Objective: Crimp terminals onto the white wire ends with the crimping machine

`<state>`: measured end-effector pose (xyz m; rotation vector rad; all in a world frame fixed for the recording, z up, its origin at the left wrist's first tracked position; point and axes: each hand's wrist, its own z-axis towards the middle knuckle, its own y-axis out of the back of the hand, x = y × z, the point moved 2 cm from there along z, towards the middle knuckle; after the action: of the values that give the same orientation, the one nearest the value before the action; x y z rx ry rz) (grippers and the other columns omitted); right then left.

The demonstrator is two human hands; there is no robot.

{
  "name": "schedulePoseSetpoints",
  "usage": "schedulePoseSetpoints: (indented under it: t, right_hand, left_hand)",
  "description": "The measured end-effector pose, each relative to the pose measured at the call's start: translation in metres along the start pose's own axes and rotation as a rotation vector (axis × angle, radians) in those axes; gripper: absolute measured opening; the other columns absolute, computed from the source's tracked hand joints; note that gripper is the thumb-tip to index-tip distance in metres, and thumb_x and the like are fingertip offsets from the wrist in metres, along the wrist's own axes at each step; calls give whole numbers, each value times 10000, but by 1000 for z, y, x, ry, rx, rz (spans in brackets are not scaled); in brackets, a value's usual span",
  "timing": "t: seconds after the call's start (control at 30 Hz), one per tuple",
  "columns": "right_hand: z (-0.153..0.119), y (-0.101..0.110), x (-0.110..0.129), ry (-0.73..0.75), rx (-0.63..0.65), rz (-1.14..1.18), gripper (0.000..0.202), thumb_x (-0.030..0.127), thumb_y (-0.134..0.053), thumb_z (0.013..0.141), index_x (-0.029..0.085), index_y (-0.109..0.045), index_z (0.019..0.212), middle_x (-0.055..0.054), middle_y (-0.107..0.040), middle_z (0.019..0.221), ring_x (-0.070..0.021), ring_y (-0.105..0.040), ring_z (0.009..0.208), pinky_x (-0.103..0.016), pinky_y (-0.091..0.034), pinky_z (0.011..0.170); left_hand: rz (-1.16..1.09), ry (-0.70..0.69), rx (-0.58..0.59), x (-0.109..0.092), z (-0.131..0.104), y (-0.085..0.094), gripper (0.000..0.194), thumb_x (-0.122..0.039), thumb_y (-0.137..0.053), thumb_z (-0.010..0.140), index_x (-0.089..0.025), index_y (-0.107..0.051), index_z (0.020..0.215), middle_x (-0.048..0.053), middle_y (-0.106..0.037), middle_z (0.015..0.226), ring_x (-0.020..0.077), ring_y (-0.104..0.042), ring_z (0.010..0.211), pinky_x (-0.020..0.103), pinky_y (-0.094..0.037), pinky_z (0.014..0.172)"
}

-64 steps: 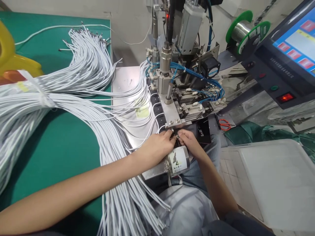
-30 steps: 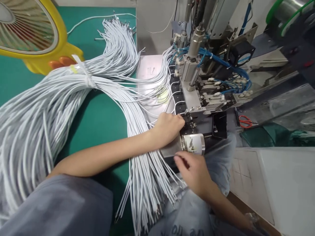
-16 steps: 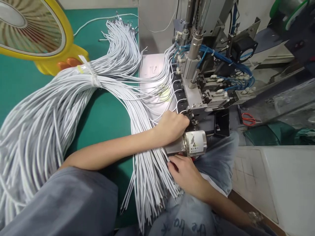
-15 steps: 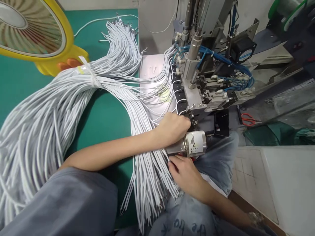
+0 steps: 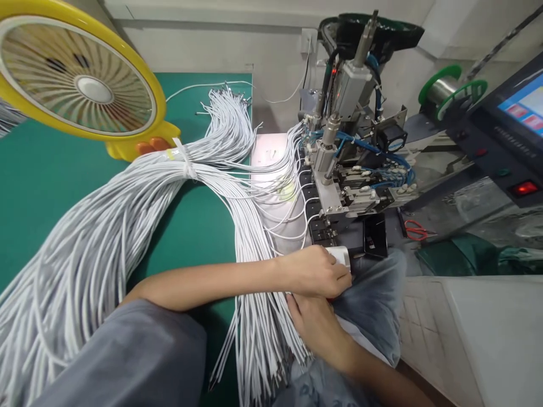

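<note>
My left hand (image 5: 316, 272) is closed over the small cylindrical housing (image 5: 340, 255) at the front of the machine (image 5: 328, 195); what its curled fingers hold is hidden. Partly beneath it, my right hand (image 5: 316, 322) lies beside the loose white cable ends, its fingertips mostly covered by my left hand. A big bundle of white cables (image 5: 106, 209) is tied with a white strip (image 5: 186, 161). Several cables run from the tie to the row of black slots on the machine, while others fan down under my left forearm.
The yellow fan (image 5: 159, 96) stands on the green mat (image 5: 25, 164) at the left. At the right are a black tray (image 5: 375, 234), red-handled scissors (image 5: 416, 230), a green wire spool (image 5: 452, 90) and a control panel (image 5: 504, 152).
My left hand has moved from the machine's black slots toward the housing and over my right hand. The view has tilted up, showing more of the machine, spool and control panel.
</note>
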<state>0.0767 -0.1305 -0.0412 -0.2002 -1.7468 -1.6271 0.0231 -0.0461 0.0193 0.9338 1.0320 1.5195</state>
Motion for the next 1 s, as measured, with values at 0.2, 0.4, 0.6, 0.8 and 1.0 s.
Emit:
schedulePoseSetpoints:
  t: [0.2, 0.4, 0.6, 0.8, 1.0]
  right_hand:
    - [-2, 15, -13, -100, 2, 16, 329, 177, -336, 892, 129, -629, 1033, -142, -671, 956, -266, -605, 920, -392, -474, 825]
    - [3, 70, -29, -104, 148, 276, 266, 212, -417, 876, 156, -671, 934, -97, -682, 958, -229, -607, 942, -330, -475, 820]
    - [17, 108, -61, -311, -174, 555, 136, 293, -629, 714, 160, -630, 689, -26, -636, 661, -159, -579, 612, -247, -454, 542]
    - [30, 112, -67, -302, -464, 1021, 191, 253, -745, 589, 179, -606, 698, 22, -564, 608, -97, -508, 514, -232, -446, 503]
    - [34, 105, -55, -252, -499, 1280, 210, 341, -685, 691, 167, -668, 807, -32, -634, 681, -134, -577, 619, -265, -483, 564]
  left_hand:
    - [-302, 73, 46, 4, 5, 9, 289, -310, -410, 928, -164, -621, 796, 36, -634, 723, 133, -585, 658, 263, -388, 535]
    - [-762, 262, 108, 11, 5, 10, 319, -337, -389, 937, -137, -638, 937, 89, -673, 922, 162, -615, 862, 230, -442, 733]
    - [-965, 510, -4, 25, 3, 0, 333, -377, -453, 903, -114, -653, 947, 54, -661, 811, 132, -584, 708, 204, -411, 631]
    - [-996, 570, -235, 35, 7, 7, 241, -255, -502, 870, -117, -637, 726, 8, -582, 661, 97, -524, 634, 192, -395, 614]
    - [-859, 546, -374, 37, 5, 12, 202, -244, -538, 854, -128, -647, 729, 10, -568, 645, 88, -505, 594, 189, -378, 549]
